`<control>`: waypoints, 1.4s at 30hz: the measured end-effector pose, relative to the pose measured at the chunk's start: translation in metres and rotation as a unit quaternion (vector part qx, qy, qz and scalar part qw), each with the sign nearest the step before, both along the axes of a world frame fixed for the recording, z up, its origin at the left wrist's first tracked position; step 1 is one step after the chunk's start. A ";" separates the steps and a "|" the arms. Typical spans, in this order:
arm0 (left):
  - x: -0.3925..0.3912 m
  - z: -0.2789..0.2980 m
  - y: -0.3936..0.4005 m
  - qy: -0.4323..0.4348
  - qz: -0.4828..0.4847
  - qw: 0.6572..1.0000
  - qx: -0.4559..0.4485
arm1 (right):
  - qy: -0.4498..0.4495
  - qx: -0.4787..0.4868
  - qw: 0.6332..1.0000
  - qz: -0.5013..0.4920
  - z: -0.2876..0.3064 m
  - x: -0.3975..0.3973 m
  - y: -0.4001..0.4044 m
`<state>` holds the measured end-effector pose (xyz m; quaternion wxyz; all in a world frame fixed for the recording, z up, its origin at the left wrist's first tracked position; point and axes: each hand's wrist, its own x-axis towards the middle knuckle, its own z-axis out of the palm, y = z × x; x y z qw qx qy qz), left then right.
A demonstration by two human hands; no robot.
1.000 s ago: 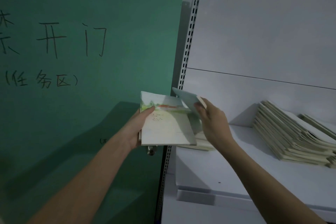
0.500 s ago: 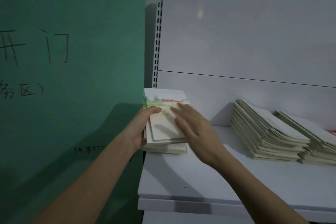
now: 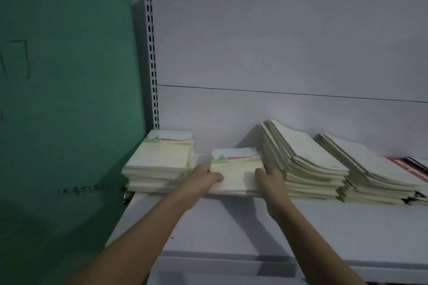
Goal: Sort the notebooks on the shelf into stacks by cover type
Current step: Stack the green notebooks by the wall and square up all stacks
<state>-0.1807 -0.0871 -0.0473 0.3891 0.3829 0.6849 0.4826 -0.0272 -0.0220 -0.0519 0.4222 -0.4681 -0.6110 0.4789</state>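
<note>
A stack of notebooks with a landscape cover (image 3: 162, 159) stands at the shelf's far left. Just to its right lies a low pile with the same landscape cover (image 3: 236, 169). My left hand (image 3: 203, 178) grips that pile's left edge, thumb on top. My right hand (image 3: 269, 177) grips its right edge, pressed against the neighbouring tall stack. Two slanted stacks of plain pale notebooks sit further right, the nearer one (image 3: 305, 157) and the outer one (image 3: 370, 169).
The white shelf board (image 3: 231, 227) has bare surface in front of the stacks. A green wall with handwriting (image 3: 64, 99) borders the left. A slotted upright (image 3: 152, 53) runs up the shelf's left side. Red and dark covers (image 3: 412, 166) lie at the far right.
Both hands left the far-left stack and moved right. They now hold a low landscape-cover pile beside it. The view has shifted to the right.
</note>
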 end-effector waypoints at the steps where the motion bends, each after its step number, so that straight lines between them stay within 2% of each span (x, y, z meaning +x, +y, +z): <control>1: 0.005 -0.011 0.002 0.055 0.011 0.998 -0.010 | -0.031 0.019 0.999 0.002 -0.006 -0.006 0.006; 4: 0.012 -0.028 0.013 0.169 0.052 0.984 -0.018 | -0.131 0.065 0.989 -0.004 -0.028 -0.022 0.025; 7: 0.020 -0.033 0.019 0.302 0.064 0.950 -0.051 | -0.307 0.158 0.938 -0.034 -0.048 -0.027 0.039; 9: 0.024 -0.039 0.018 0.356 0.048 0.932 -0.054 | -0.347 0.196 0.916 -0.040 -0.054 -0.028 0.042; 13: 0.021 -0.039 0.015 0.318 0.030 0.947 -0.039 | -0.317 0.190 0.929 -0.024 -0.057 -0.029 0.045; 17: 0.017 -0.041 0.013 0.349 -0.008 0.936 -0.048 | -0.289 0.171 0.942 0.005 -0.057 -0.023 0.042; 21: 0.022 -0.040 0.014 0.366 -0.002 0.931 -0.019 | -0.262 0.168 0.950 0.027 -0.056 -0.020 0.041; 26: 0.018 -0.051 0.018 0.402 0.002 0.915 -0.026 | -0.274 0.171 0.945 0.045 -0.061 -0.023 0.040; 30: 0.016 -0.054 0.023 0.436 -0.016 0.900 0.003 | -0.272 0.164 0.947 0.036 -0.064 -0.026 0.047; 32: 0.016 -0.057 0.021 0.423 0.006 0.906 0.018 | -0.295 0.169 0.940 0.036 -0.066 -0.027 0.044; 36: 0.015 -0.057 0.014 0.416 0.011 0.906 0.074 | -0.369 0.243 0.897 -0.014 -0.065 -0.032 0.035; 38: 0.009 -0.044 0.002 0.444 0.010 0.884 0.147 | -0.316 0.307 0.896 -0.048 -0.056 -0.031 0.030; 41: -0.016 -0.022 -0.025 0.542 0.082 0.798 0.251 | -0.181 0.398 0.899 -0.029 -0.041 -0.034 0.014; 42: -0.029 -0.017 -0.034 0.548 0.118 0.787 0.257 | -0.160 0.403 0.901 -0.006 -0.034 -0.041 0.007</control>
